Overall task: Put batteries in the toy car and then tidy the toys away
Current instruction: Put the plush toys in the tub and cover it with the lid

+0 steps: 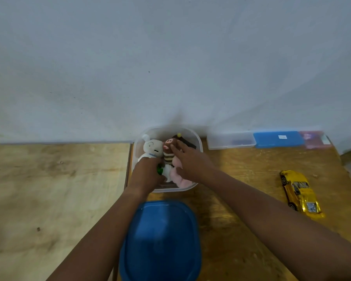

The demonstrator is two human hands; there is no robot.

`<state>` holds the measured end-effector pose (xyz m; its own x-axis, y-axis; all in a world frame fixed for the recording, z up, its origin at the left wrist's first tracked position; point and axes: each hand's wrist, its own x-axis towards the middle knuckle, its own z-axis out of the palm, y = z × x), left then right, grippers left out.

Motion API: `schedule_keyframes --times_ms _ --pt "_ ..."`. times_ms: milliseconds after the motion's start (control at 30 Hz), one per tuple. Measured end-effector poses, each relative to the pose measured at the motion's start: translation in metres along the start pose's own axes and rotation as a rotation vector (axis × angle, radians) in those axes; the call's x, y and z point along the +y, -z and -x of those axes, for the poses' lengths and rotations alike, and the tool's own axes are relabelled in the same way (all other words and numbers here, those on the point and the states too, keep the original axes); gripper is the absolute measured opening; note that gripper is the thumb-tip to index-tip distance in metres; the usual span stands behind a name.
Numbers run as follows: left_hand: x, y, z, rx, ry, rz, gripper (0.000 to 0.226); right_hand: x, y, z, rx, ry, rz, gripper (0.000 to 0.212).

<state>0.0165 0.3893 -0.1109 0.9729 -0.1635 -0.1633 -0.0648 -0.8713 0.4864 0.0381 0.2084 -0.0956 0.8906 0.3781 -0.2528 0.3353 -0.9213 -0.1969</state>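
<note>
Plush tidying: our left hand (148, 173) grips white bunny (152, 147), right hand (190, 163) presses monkey (168, 151) into clear tub (199, 142), fingers straight; next we probably reach right for yellow toy car (300, 193).

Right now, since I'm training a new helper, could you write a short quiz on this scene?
1. True or false: the yellow toy car lies inside the clear plastic tub.
2. Which lies nearest the person? A the blue plastic lid, B the tub, C the car.
3. Fill in: the left hand grips the white plush ____.
Key: 1 false; 2 A; 3 rabbit.
</note>
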Motion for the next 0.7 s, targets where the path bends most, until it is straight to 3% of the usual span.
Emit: schedule_keyframes --times_ms 467,700 --pt "-0.005 0.001 0.004 -0.013 -0.068 -0.068 0.037 0.000 -0.017 -0.007 0.062 0.022 0.221 0.076" --pt "-0.004 0.000 0.017 0.030 -0.057 -0.012 0.050 0.001 -0.015 -0.002 0.048 -0.009 0.077 0.072"
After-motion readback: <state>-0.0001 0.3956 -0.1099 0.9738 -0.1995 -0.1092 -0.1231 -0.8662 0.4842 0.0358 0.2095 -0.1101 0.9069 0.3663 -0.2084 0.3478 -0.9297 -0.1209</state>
